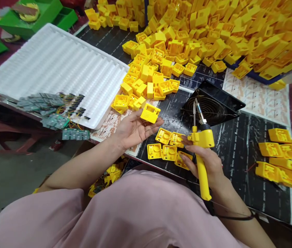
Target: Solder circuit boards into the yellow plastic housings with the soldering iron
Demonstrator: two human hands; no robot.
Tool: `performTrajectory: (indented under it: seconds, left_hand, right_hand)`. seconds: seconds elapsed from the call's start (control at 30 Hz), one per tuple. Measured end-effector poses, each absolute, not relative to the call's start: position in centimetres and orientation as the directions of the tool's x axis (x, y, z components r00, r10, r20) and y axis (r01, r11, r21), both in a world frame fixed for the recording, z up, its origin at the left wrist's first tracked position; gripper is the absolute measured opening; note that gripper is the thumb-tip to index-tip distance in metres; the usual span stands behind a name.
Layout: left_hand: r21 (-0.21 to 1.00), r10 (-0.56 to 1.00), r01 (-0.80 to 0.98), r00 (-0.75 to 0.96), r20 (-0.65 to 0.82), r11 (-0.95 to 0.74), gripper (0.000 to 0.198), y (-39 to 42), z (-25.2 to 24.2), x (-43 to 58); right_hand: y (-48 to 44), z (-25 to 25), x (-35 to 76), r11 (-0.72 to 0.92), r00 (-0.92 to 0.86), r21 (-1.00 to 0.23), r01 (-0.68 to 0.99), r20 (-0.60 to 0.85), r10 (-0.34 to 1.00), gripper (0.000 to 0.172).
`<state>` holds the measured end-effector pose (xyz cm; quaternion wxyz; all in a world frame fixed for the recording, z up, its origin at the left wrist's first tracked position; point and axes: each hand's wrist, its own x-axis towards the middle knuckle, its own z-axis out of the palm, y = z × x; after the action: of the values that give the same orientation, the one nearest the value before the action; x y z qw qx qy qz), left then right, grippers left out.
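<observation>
Palm up, my left hand [138, 129] has a yellow plastic case [150, 113] at its fingertips, with small speaker holes on its face. My right hand [208, 160] is wrapped round a yellow soldering gun [202, 165], whose metal tip points up and away. Beside my right fingers, several open yellow case halves [169, 152] lie in two rows near the table's edge; the fingers partly cover the rightmost ones. Behind the tip stands a black fan [210, 105] with a round grille.
Loose yellow cases [158, 77] heap across the back. A white foam tray [58, 62] holds green circuit boards [55, 120] with wires at its front left. More yellow cases [281, 158] lie at the right. Green bins [44, 17] stand at the back left.
</observation>
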<state>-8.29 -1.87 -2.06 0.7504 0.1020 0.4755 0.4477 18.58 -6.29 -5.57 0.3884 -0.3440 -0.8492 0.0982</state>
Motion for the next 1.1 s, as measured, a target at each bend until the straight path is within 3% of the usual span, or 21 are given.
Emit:
performTrajectory:
  seconds: [0.1,0.17,0.2,0.27,0.33,0.47,0.57,0.7,0.77,0.83,0.97,1.1]
  left_hand:
    - [0.883,0.925,-0.278,0.088,-0.37,0.379,0.035,-2.3,-3.1,-9.7]
    - [0.986,0.985,0.046,0.056,-0.16,0.158,0.053,-2.6,-4.1,-11.2]
    - [0.969,0.994,0.24,0.077,-0.071,0.051,0.059,-2.7,-4.7,-12.0]
    - [0.792,0.977,0.591,0.211,0.033,-0.155,0.062,-3.1,-5.8,-13.5]
    - [0.608,0.942,0.739,0.334,0.044,-0.291,0.066,-3.5,-6.6,-14.6]
    - [0.535,0.918,0.765,0.392,0.056,-0.359,0.078,-4.1,-6.7,-15.7]
    - [0.495,0.918,0.797,0.396,0.003,-0.346,0.076,-4.3,-5.9,-15.7]
    - [0.184,0.961,0.943,0.276,0.027,-0.276,0.075,-4.3,-4.4,-14.3]
    - [0.088,0.959,0.955,0.28,0.039,-0.283,0.081,-4.3,-3.7,-13.4]
    - [0.131,0.938,0.928,0.346,0.036,-0.348,0.077,-4.1,-3.5,-13.1]
    - [0.322,0.859,0.796,0.48,0.181,-0.513,0.055,-2.9,-5.0,-13.7]
    - [0.376,0.784,0.69,0.578,0.227,-0.618,0.043,-2.7,-7.1,-13.8]
  right_hand:
    - [-6.4,-6.1,18.9,0.735,-0.45,-0.455,0.503,0.588,0.672,0.028]
    - [-6.4,-6.2,19.1,0.726,-0.451,-0.473,0.499,0.574,0.684,0.032]
    - [-6.4,-6.2,19.2,0.722,-0.454,-0.477,0.501,0.565,0.689,0.033]
    - [-6.3,-6.1,19.3,0.721,-0.466,-0.468,0.511,0.554,0.69,0.032]
    - [-6.1,-6.1,19.3,0.731,-0.482,-0.449,0.514,0.554,0.679,0.03]
    - [-5.9,-6.1,19.3,0.747,-0.5,-0.428,0.509,0.559,0.661,0.031]
    - [-5.8,-6.2,19.3,0.752,-0.502,-0.408,0.518,0.567,0.653,0.03]
    - [-5.7,-6.1,19.1,0.766,-0.517,-0.381,0.517,0.574,0.635,0.03]
    - [-5.6,-6.0,19.0,0.77,-0.525,-0.364,0.524,0.575,0.628,0.032]
    - [-5.6,-5.8,18.9,0.772,-0.532,-0.345,0.534,0.573,0.624,0.035]
    - [-5.5,-5.8,19.1,0.773,-0.548,-0.353,0.528,0.553,0.627,0.036]
    - [-5.5,-6.3,19.4,0.777,-0.585,-0.423,0.466,0.512,0.629,0.042]
